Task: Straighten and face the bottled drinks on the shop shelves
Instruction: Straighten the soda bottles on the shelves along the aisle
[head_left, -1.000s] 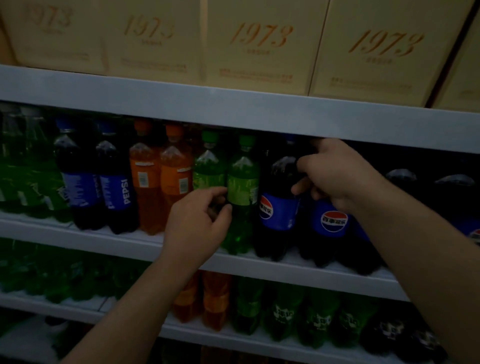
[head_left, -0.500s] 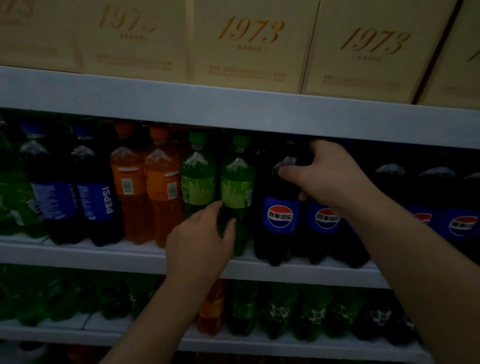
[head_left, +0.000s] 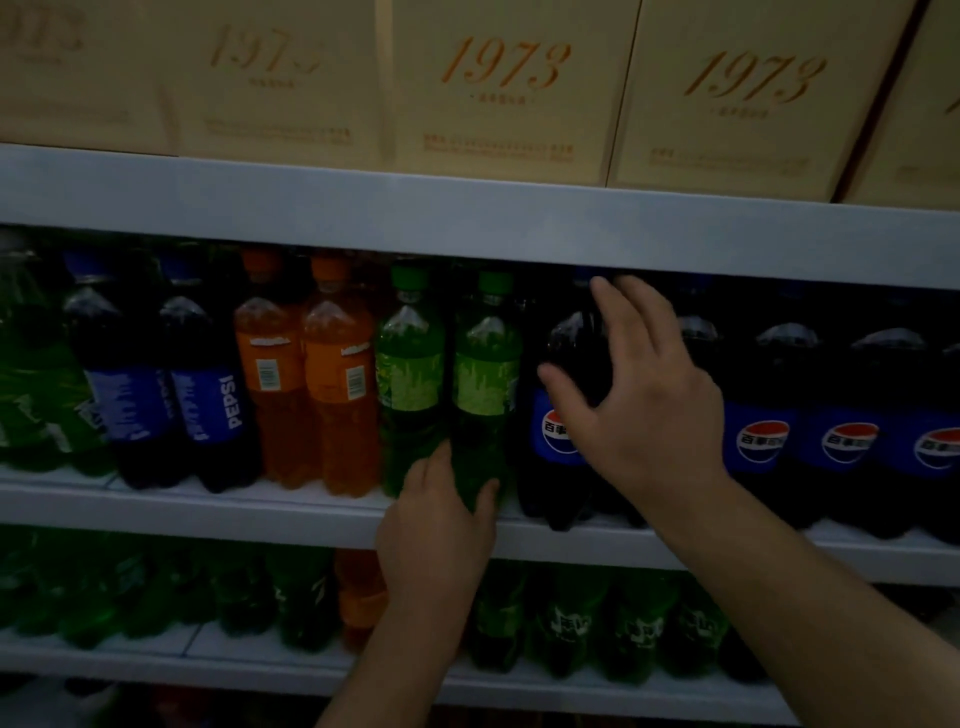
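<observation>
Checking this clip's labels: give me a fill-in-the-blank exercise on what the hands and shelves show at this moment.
The boxes above the drinks bear the number ____.
The left hand grips the lower part of the held bottle, whose cap is ____.
The right hand touches the cola bottle, whose label is ____.
Missing words: 1973; green; blue.
</observation>
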